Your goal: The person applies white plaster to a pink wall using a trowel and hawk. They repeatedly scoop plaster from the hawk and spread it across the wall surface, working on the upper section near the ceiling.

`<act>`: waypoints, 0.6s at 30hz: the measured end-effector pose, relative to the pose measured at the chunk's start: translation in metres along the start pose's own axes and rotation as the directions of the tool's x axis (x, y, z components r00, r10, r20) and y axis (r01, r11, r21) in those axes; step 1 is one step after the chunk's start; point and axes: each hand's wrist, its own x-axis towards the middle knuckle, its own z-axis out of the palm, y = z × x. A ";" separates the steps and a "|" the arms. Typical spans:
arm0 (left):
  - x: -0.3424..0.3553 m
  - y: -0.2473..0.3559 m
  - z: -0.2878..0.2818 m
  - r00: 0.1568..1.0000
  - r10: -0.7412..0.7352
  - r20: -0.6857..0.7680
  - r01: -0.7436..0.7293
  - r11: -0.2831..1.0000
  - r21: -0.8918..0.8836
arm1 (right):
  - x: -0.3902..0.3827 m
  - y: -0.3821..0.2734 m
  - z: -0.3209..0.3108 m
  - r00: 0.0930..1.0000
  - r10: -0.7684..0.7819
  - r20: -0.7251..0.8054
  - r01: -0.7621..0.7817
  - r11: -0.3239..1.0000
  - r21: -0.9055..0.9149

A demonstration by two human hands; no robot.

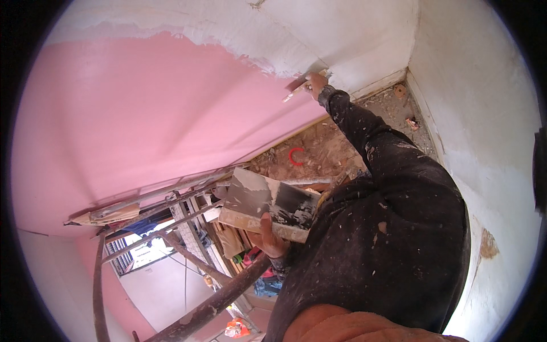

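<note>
My right hand (pixel 316 83) reaches out at the far side, its fingers wrapped round a plastering trowel (pixel 294 91). The trowel lies against the wall where pink paint meets a whitish coat. My left hand (pixel 270 241) grips the near edge of a rectangular mud pan (pixel 246 191) in front of my body. Grey and black smears cover the pan's face, and a pale crust lines its edge. Part of its right end is hidden by my dark, paint-spattered sleeve.
A white wall (pixel 473 85) meets the worked wall (pixel 142 102) at a corner on the right. Debris lies on the dirty floor (pixel 310 145). Scaffold poles (pixel 211 302) cross the lower left. Beyond them are a bright window (pixel 151 253) and a pile of stuff (pixel 266 285).
</note>
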 end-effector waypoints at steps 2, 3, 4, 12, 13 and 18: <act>0.000 0.003 0.000 0.997 -0.071 -0.022 0.069 0.994 -0.083 | 0.003 -0.016 -0.007 0.999 -0.030 -0.012 0.030 0.997 0.072; 0.000 0.003 0.002 0.994 -0.107 -0.023 0.103 0.986 -0.132 | 0.007 -0.017 -0.010 0.998 -0.048 -0.033 0.051 0.995 0.082; 0.001 0.003 0.004 0.994 -0.108 -0.008 0.106 0.983 -0.151 | 0.010 -0.019 -0.011 0.995 -0.071 -0.068 0.075 0.996 0.055; -0.002 0.006 0.000 0.998 -0.051 0.037 0.057 0.979 -0.195 | 0.040 -0.062 -0.009 0.963 -0.267 -0.023 0.248 0.921 -0.299; -0.004 0.004 -0.002 0.998 -0.056 0.020 0.059 0.974 -0.217 | 0.035 -0.084 -0.010 0.963 -0.263 -0.050 0.236 0.921 -0.311; -0.002 -0.005 -0.001 0.997 -0.076 0.022 0.079 0.946 -0.315 | 0.048 -0.185 -0.044 0.972 0.236 -0.019 -0.143 0.648 0.748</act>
